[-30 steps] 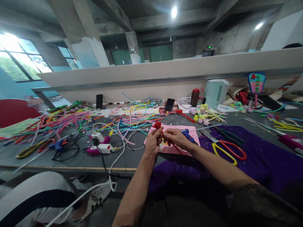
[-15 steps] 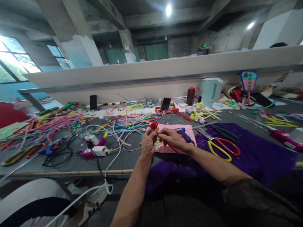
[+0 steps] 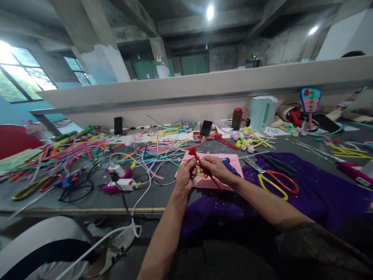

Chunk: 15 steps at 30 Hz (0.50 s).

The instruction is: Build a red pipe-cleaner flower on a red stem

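A red pipe-cleaner flower (image 3: 192, 151) is held up in front of me, its bloom at the upper left and its stem slanting down to the right. My right hand (image 3: 215, 170) pinches the stem below the bloom, and the stem's tail shows under the palm. Beside it, the curled fingers of my left hand (image 3: 186, 173) close on the stem just under the bloom; their exact grip is partly hidden. Beneath both hands lies a pink mat (image 3: 186, 156) with small coloured bits. A blue glue gun (image 3: 229, 165) rests on the mat, partly behind my right hand.
Scissors with red and yellow handles (image 3: 278, 182) and dark pliers (image 3: 279, 163) lie on purple cloth (image 3: 314, 190) at right. Loose pipe cleaners (image 3: 87, 149) cover the left, near a power strip (image 3: 122, 184) with trailing cables. A phone (image 3: 206, 128), bottle (image 3: 237, 118) and kettle (image 3: 262, 112) stand behind.
My right hand has moved up along the stem, and the bloom now stands clear above my left fingers, which had pinched it from below. The view has shifted slightly.
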Each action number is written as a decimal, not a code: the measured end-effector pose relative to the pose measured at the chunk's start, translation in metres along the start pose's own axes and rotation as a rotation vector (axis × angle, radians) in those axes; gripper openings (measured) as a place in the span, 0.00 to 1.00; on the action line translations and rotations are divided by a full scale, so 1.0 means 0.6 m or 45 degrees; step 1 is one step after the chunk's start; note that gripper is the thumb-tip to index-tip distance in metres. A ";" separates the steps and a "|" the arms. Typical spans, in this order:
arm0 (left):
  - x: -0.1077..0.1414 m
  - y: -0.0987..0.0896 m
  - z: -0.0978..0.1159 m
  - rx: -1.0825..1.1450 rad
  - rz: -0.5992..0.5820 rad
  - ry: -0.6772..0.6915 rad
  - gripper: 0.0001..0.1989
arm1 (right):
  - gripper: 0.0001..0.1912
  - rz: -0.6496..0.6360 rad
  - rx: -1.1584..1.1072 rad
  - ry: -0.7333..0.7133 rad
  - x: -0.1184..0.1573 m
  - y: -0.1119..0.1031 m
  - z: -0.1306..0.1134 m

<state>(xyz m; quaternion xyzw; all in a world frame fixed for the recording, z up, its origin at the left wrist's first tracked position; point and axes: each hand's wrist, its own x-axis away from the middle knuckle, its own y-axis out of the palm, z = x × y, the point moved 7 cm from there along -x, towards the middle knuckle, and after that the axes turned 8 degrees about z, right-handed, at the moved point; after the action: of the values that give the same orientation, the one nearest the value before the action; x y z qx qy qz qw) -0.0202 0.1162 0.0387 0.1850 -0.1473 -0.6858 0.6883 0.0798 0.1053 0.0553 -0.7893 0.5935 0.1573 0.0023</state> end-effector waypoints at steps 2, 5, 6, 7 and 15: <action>0.000 -0.001 -0.001 0.019 -0.015 -0.018 0.14 | 0.15 -0.032 -0.018 0.030 0.000 0.001 0.003; 0.000 -0.003 -0.003 0.029 -0.005 -0.039 0.16 | 0.16 -0.078 -0.014 0.052 0.001 0.003 0.008; 0.000 -0.005 -0.003 0.030 0.006 -0.039 0.16 | 0.17 -0.089 0.000 0.053 0.001 0.003 0.009; 0.000 -0.006 -0.003 0.029 0.022 -0.037 0.17 | 0.17 -0.096 0.019 0.051 0.001 0.004 0.010; 0.001 -0.013 0.001 -0.012 0.181 0.017 0.18 | 0.18 -0.110 0.097 0.042 0.002 0.006 0.016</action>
<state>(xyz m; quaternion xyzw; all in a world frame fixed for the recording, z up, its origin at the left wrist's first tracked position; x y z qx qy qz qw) -0.0273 0.1154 0.0355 0.1756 -0.1523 -0.6347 0.7370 0.0743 0.1049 0.0463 -0.8159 0.5645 0.1215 0.0293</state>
